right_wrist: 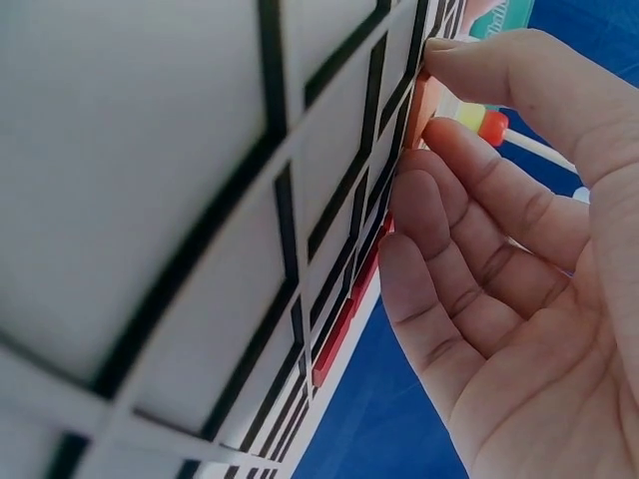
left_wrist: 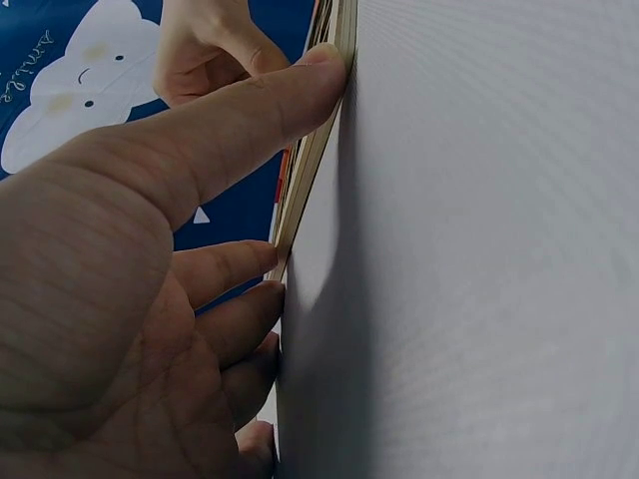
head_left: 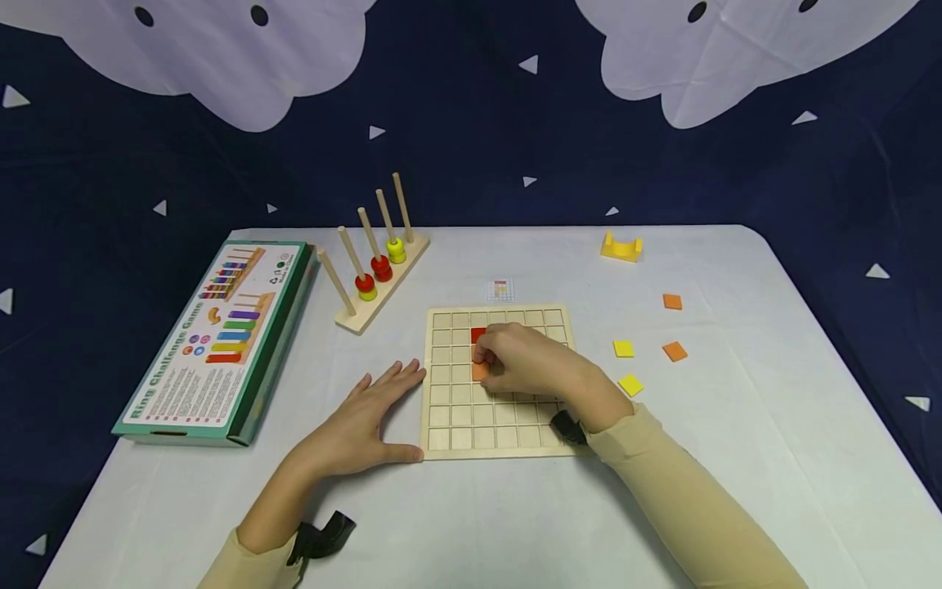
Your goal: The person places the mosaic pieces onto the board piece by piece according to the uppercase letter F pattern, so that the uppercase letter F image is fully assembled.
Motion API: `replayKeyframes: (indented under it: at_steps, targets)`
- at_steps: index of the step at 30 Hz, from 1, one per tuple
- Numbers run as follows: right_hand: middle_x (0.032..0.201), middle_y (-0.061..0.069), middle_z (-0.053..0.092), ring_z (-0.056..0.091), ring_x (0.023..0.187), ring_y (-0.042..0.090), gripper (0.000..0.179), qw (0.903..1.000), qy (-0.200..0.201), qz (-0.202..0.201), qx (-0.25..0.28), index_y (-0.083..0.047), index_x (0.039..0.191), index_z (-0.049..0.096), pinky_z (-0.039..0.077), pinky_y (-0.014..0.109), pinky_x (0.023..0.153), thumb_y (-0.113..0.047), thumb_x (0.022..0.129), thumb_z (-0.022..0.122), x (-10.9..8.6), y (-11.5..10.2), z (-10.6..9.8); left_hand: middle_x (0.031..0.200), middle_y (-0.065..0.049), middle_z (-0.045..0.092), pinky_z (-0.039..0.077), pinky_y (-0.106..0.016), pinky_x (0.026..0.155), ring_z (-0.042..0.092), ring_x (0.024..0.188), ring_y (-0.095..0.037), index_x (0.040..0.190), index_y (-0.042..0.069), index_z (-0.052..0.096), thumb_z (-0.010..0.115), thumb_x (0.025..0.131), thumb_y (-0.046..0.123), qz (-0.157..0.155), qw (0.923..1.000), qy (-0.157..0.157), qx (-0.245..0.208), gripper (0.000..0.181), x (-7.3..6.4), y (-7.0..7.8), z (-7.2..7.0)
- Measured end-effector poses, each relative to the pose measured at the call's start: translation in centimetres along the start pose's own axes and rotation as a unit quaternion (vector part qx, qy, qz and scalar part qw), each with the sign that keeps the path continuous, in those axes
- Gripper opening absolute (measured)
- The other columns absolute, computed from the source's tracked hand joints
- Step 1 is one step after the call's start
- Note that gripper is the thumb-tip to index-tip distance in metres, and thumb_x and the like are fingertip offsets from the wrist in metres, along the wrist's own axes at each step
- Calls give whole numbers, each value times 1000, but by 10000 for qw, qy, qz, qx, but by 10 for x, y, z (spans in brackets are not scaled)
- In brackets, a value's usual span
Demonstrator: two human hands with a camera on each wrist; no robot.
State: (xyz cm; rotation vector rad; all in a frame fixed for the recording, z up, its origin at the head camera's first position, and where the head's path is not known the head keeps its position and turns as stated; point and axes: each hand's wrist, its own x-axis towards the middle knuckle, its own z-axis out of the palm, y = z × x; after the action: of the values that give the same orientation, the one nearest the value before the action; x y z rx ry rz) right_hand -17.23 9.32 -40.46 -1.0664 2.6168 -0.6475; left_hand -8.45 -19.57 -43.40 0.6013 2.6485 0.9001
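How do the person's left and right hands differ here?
The left hand is spread; the right hand pinches an orange tile. The left hand touches the edge of the wooden grid board; the right hand is above its surface. Both have beige sleeves.

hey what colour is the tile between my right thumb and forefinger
Orange. The tile shows best in the right wrist view.

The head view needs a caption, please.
Right hand touching orange tile on gridded board; left hand at the board's edge.
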Motion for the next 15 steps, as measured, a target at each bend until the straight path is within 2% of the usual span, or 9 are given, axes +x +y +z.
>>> replayKeyframes:
  at_steps: [15]
  targets:
    - [97, 1, 69, 61, 86, 12, 15, 10000, -53, 29, -61, -8, 103, 77, 55, 26, 81, -11, 88, 79, 1, 0, -2, 176, -9, 34, 10, -73, 131, 24, 167, -37, 167, 13, 40, 96, 78, 38, -39, 10000, -17, -27, 108, -1, 2, 0]
